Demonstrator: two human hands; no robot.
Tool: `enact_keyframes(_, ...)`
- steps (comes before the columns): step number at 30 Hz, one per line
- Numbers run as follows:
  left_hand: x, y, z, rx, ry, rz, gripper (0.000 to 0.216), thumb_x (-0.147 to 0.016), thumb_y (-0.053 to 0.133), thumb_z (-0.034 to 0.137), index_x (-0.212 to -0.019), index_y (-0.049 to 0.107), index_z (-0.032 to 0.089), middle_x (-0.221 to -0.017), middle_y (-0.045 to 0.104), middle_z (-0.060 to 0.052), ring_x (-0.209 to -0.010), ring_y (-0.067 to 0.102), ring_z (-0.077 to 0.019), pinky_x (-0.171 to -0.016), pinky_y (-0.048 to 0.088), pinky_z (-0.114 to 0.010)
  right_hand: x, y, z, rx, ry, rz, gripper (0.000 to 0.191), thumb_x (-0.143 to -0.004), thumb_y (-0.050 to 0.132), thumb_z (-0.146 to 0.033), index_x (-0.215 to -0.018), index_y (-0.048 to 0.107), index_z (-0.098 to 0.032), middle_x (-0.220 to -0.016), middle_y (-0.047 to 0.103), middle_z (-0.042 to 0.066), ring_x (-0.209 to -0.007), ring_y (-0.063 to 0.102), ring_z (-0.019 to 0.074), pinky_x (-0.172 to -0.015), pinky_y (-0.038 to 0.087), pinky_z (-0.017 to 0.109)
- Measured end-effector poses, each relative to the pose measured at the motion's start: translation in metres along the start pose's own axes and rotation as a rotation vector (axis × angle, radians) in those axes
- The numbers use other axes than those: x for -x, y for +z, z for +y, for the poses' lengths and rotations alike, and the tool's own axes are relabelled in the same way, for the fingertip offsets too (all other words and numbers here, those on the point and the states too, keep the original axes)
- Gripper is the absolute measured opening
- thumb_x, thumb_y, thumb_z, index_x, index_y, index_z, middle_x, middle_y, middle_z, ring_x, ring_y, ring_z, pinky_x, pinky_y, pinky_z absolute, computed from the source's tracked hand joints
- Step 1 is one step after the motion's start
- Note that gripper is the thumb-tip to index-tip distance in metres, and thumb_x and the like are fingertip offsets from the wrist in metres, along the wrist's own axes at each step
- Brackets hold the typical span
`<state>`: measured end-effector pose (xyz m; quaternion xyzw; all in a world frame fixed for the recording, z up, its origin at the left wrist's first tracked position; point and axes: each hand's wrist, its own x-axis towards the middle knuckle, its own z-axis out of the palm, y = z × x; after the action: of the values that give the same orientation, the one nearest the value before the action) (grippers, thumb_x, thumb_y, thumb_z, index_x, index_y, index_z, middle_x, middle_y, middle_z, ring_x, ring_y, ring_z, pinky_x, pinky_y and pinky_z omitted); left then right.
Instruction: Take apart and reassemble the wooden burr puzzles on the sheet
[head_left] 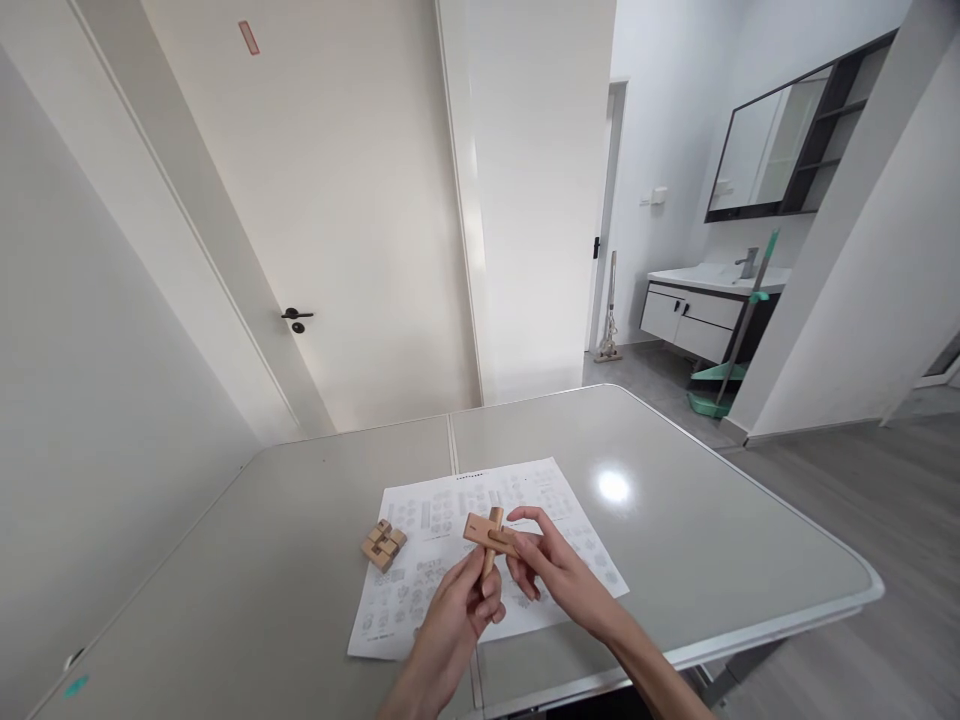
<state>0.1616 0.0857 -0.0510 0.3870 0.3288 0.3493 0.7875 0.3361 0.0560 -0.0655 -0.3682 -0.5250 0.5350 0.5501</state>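
A cross-shaped wooden puzzle [481, 529] is held above a printed sheet [405, 510] on the table. One flat bar lies crosswise, and a narrower stick passes through or behind it; I cannot tell which. My left hand [459, 610] is closed around the lower end of the upright stick. With thumb and fingers, my right hand [551, 565] grips the right end of the flat bar, its index finger raised and curved over the top. To the left, a small cluster of wooden blocks [383, 545] rests partly on the sheet's edge.
The grey table [675, 520] has a pale rim and a seam down its middle. Beyond it stands a white door [360, 200] with a black handle. At the back right are a washbasin cabinet [694, 315], a mop [611, 310] and a green dustpan [709, 403].
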Motion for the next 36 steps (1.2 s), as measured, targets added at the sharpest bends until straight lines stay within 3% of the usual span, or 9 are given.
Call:
enact_keyframes(4,0.009,0.006,0.008,-0.092,-0.007,-0.044,0.038,-0.085,0.076,0.054,-0.095,0.068,0.018,-0.073,0.046,0.004,-0.055,0.028,-0.0080,-0.060,0.036,-0.026,-0.004,0.001,0.012,0.020,-0.014,0.026,0.040,-0.100,0.045,-0.065,-0.110,0.043,-0.026,-0.064,0.048,-0.009,-0.053,0.040,0.0131,-0.058,0.036,0.028)
enact_keyframes(8,0.016,0.010,0.018,-0.082,-0.053,-0.134,0.033,-0.086,0.078,0.047,-0.103,0.071,0.019,-0.081,0.051,0.001,-0.055,0.032,-0.0075,-0.059,0.037,-0.026,-0.005,0.002,0.014,-0.035,-0.005,0.077,0.043,-0.096,0.053,-0.067,-0.106,0.046,-0.026,-0.068,0.054,-0.007,-0.051,0.040,0.0113,-0.054,0.033,0.026)
enact_keyframes(16,0.009,0.006,0.011,0.000,-0.033,-0.112,0.030,-0.084,0.081,0.044,-0.087,0.068,0.017,-0.081,0.054,0.003,-0.044,0.028,-0.0006,-0.049,0.035,-0.022,-0.001,0.004,0.008,-0.061,-0.003,0.067,0.045,-0.093,0.054,-0.071,-0.095,0.045,-0.027,-0.057,0.043,-0.011,-0.048,0.026,0.0109,-0.054,0.022,0.028)
enact_keyframes(20,0.003,0.000,0.004,0.044,-0.042,-0.117,0.033,-0.083,0.082,0.044,-0.085,0.065,0.016,-0.080,0.055,0.003,-0.043,0.027,0.0003,-0.047,0.032,-0.020,0.001,0.003,0.007,-0.089,0.011,0.054,0.043,-0.094,0.056,-0.068,-0.094,0.043,-0.027,-0.061,0.047,-0.010,-0.049,0.029,0.0101,-0.056,0.024,0.027)
enact_keyframes(24,-0.010,-0.005,-0.005,0.023,-0.011,0.016,0.048,-0.078,0.082,0.057,-0.076,0.056,0.017,-0.075,0.052,0.005,-0.045,0.027,-0.0010,-0.047,0.032,-0.020,-0.002,0.004,0.014,-0.136,0.049,0.100,0.041,-0.094,0.060,-0.064,-0.095,0.046,-0.026,-0.073,0.060,-0.006,-0.051,0.039,0.0094,-0.057,0.030,0.027)
enact_keyframes(28,-0.025,-0.017,-0.012,-0.378,0.180,0.240,0.057,-0.082,0.062,0.077,-0.073,0.049,0.021,-0.068,0.051,0.004,-0.046,0.036,-0.0069,-0.050,0.039,-0.025,-0.010,-0.001,0.029,-0.142,0.133,0.300,0.048,-0.086,0.066,-0.069,-0.093,0.052,-0.024,-0.078,0.067,0.000,-0.052,0.047,0.0110,-0.055,0.037,0.027)
enact_keyframes(31,-0.027,-0.040,-0.005,-0.595,0.321,0.375,0.052,-0.083,0.060,0.075,-0.079,0.048,0.024,-0.064,0.050,0.005,-0.049,0.042,-0.0122,-0.053,0.041,-0.028,-0.017,-0.016,0.038,-0.105,0.148,0.391,0.049,-0.083,0.067,-0.070,-0.090,0.053,-0.023,-0.081,0.071,0.003,-0.053,0.052,0.0126,-0.054,0.041,0.028)
enact_keyframes(33,-0.023,-0.061,0.005,-0.721,0.418,0.476,0.043,-0.081,0.068,0.065,-0.082,0.051,0.025,-0.067,0.051,0.004,-0.062,0.052,-0.0180,-0.063,0.045,-0.031,-0.022,-0.031,0.042,-0.061,0.140,0.445,0.050,-0.082,0.066,-0.071,-0.089,0.054,-0.023,-0.081,0.073,0.005,-0.053,0.053,0.0135,-0.053,0.043,0.029)
enact_keyframes(36,-0.013,-0.097,0.023,-0.897,0.544,0.620,0.040,-0.072,0.075,0.056,-0.091,0.058,0.024,-0.096,0.061,-0.007,-0.108,0.057,-0.0341,-0.096,0.045,-0.046,-0.032,-0.058,0.048,0.042,0.115,0.530,0.053,-0.079,0.066,-0.074,-0.089,0.052,-0.024,-0.075,0.073,0.004,-0.051,0.054,0.0149,-0.052,0.043,0.029)
